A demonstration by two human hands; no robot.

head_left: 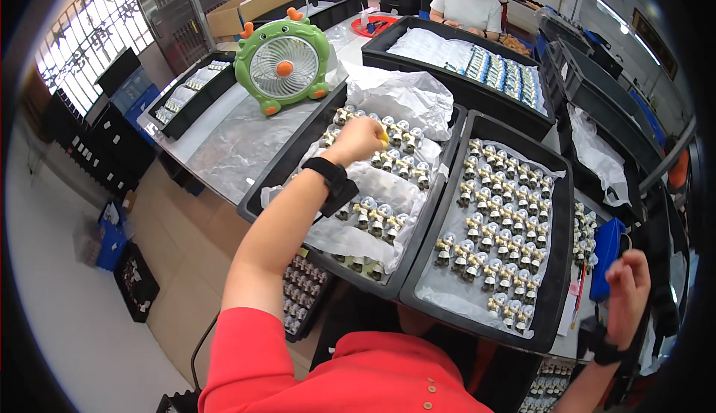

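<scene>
My left hand (356,142) reaches over the left black tray (257,198), its fingers closed and pointing down among small figurines. Something yellow shows at the fingertips; whether a figurine is in the grip is hidden behind the hand. White and gold figurines (403,135) stand in rows there, between sheets of white paper (395,94). The right black tray (564,264) holds several more rows of like figurines (501,208) on white paper. To the right of that tray my right hand (628,293) is raised, fingers loosely bent and apart, holding nothing.
A green cartoon-shaped fan (283,67) stands beyond the left tray. Farther back is a black tray of blue and white pieces (496,73). A co-worker in a white shirt (466,6) sits behind it. A blue item (608,258) lies near my right hand.
</scene>
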